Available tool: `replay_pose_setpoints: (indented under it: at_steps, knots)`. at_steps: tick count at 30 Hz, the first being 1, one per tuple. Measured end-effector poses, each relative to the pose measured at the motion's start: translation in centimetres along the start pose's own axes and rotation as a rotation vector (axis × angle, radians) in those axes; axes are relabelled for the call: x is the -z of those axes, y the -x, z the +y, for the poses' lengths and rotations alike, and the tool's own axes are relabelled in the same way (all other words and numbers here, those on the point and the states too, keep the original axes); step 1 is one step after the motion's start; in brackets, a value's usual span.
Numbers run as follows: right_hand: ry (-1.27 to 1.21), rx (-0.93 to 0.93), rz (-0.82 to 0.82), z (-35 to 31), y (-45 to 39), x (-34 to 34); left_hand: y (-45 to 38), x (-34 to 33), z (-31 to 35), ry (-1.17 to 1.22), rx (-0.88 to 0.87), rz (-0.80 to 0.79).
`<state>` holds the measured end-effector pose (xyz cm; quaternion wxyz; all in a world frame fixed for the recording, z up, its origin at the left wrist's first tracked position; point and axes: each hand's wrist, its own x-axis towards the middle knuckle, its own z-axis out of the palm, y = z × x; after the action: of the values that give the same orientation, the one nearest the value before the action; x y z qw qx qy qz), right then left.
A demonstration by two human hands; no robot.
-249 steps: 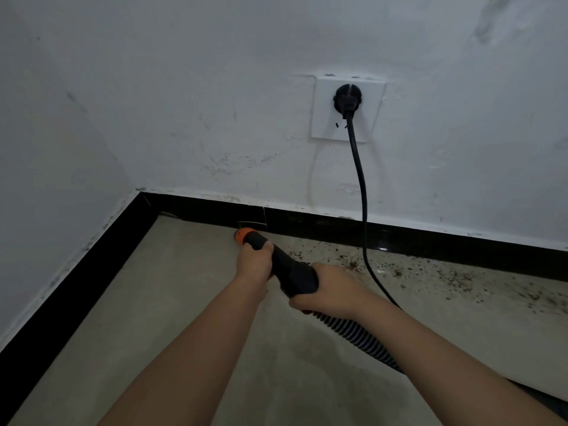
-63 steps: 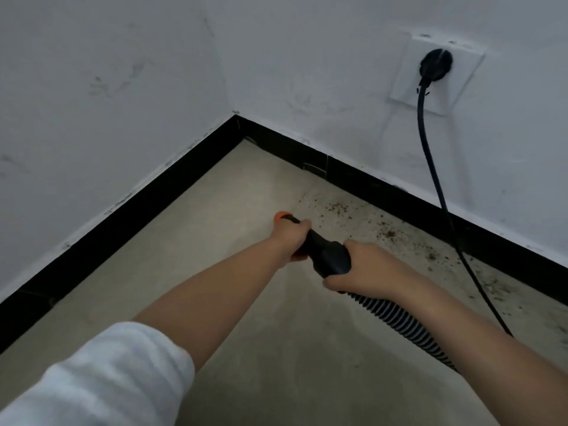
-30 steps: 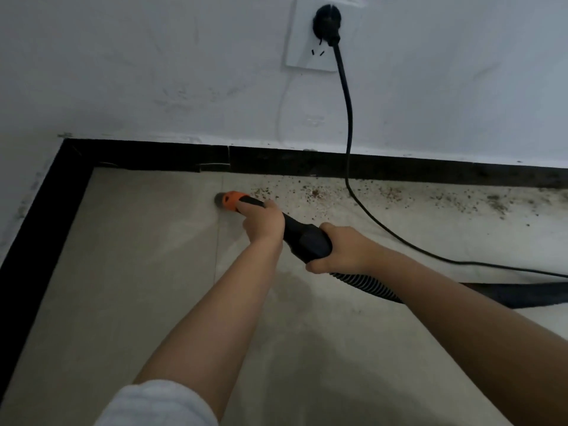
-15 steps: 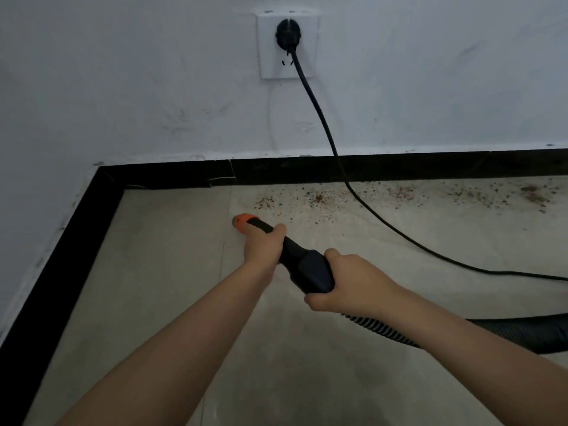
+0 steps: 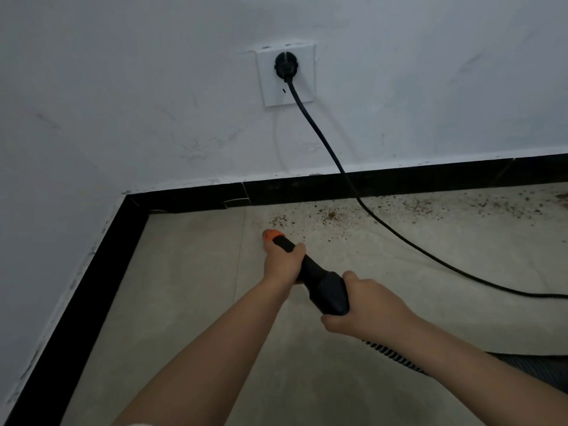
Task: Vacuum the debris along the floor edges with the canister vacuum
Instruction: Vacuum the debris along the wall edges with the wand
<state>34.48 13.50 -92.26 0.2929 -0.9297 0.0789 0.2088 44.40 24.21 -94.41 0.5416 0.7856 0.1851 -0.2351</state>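
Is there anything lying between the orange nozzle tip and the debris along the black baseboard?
Nothing blocks the nearest debris just ahead of the nozzle tip. Further right, the black power cord lies across the scattered strip.

Readable text: none in this view.
Wall socket (image 5: 287,75): plain white plate, no lettering that can be made out.
Plug (image 5: 285,66): black, no legible mark.
Vacuum nozzle (image 5: 310,272): black and orange, no brand or number legible.
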Motion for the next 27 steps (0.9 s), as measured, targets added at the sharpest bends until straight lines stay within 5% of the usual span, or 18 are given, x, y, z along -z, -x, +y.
replay_pose_setpoints:
  at_steps: [18, 27]
  knots:
    - [-0.152, -0.01, -0.026, -1.9, -4.6, -1.0, -3.6, 1.7, 0.6, -0.035, -0.097, 0.098]
    - [-0.081, -0.075, 0.067, -1.2, -2.1, 1.8, -3.0, -1.2, 1.7, 0.035, -0.136, -0.009]
